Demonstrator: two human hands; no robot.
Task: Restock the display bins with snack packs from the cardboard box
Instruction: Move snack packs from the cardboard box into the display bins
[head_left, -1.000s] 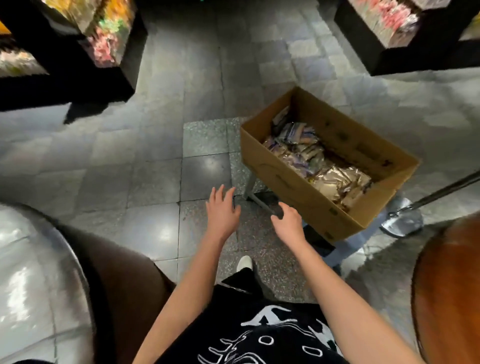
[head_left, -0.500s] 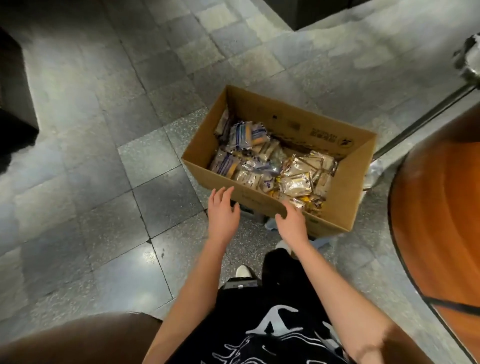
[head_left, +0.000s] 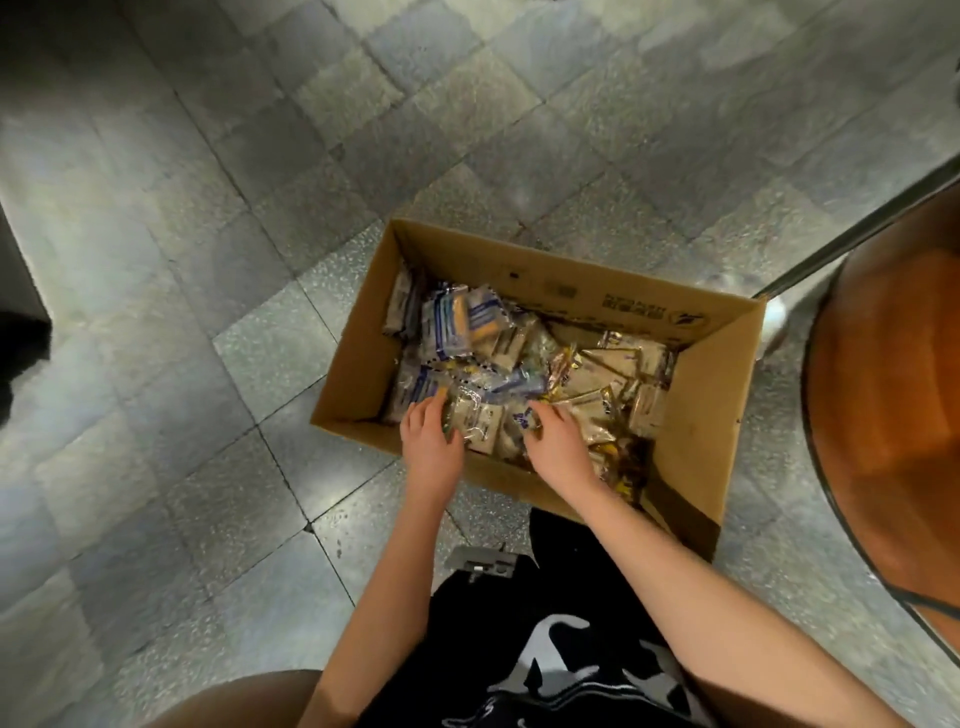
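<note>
Snack packs (head_left: 519, 364) in crinkly clear, blue-and-white and gold wrappers lie heaped in an open brown cardboard box (head_left: 701, 426) on a floor of grey speckled stone tiles (head_left: 208, 260). We look straight down from head height, bending over the box.

Our two bare hands are both inside it, at the near wall. Our left hand (head_left: 431, 441) rests on the heap with its fingers bent against the edge of a pale, clear-wrapped pack. Our right hand (head_left: 556, 447) is just beside it, fingers curled down among the gold packs. We cannot tell whether either hand has closed on a pack or is only touching the pile.

A round, glossy orange-brown surface (head_left: 893, 415) fills the right edge, with a slanted metal pole (head_left: 852, 234) behind it. Our black garment with a white print (head_left: 561, 649) shows at the bottom.

No display bins are in view. We judge the job to be at an early stage — the box is well filled, no pack is lifted clear of it, and gathering a handful and carrying it to the bins is all yet to do.
</note>
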